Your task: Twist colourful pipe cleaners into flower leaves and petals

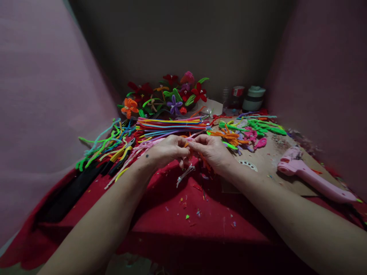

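My left hand (171, 149) and my right hand (211, 152) meet over the middle of the table, fingertips pinched close together. Between them is an orange pipe cleaner (205, 163); part of it hangs below my right fingers, and the rest is mostly hidden by the hands. Just beneath lies a small bunch of thin white strands (185, 175) on the red cloth. Behind the hands rests a stack of multicoloured pipe cleaners (172, 124). Pale pink pipe cleaners (140, 149) spread out beside my left wrist. Bent orange pieces (228, 135) lie beyond my right hand.
Pliers (122, 156) and green pipe cleaners (100, 147) lie at left. A pink glue gun (312, 175) rests on a cardboard sheet (265, 160) at right. Fuzzy flowers (173, 104) and a lidded cup (254, 98) stand behind. Scraps dot the red cloth (212, 217).
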The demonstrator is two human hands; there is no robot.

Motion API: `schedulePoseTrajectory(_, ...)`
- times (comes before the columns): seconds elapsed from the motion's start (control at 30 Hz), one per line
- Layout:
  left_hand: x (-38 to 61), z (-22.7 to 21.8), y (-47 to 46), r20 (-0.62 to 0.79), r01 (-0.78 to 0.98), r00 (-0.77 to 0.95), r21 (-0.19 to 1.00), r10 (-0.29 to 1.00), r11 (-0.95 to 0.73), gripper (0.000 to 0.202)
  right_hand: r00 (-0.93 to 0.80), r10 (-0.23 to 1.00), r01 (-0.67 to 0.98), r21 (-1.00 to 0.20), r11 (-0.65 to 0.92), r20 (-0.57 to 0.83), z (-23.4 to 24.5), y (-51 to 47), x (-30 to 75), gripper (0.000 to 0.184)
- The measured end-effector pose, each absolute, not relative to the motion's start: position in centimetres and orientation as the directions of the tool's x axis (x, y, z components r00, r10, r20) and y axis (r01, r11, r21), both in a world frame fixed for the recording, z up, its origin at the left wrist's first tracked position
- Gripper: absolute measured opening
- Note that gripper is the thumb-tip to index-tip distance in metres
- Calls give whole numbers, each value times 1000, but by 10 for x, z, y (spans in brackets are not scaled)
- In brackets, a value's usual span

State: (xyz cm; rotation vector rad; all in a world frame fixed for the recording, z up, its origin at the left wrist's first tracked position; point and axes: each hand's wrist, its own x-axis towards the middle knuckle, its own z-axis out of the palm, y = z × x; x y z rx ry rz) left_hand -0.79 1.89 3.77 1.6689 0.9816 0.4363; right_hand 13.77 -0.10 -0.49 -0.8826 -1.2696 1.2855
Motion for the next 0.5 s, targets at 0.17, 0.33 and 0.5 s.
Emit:
schedulePoseTrajectory(0.17, -8, 37, 19, -222, 360, 571, 933, 790, 1, 5, -80, 978, -57, -981, 187, 191, -3, -3, 138, 22)
schedulePoseTrajectory(0.33, -10, 37, 20, -233, 317, 590, 947, 773, 44, 3, -43, 983, -17, -984, 180, 180, 3, -7, 135, 20)
schedulePoseTrajectory(0.5, -17, 36, 25, -162, 308, 606, 950, 778, -42, 10, -13, 982, 2, -982, 189, 189, 2, -3, 137, 18)
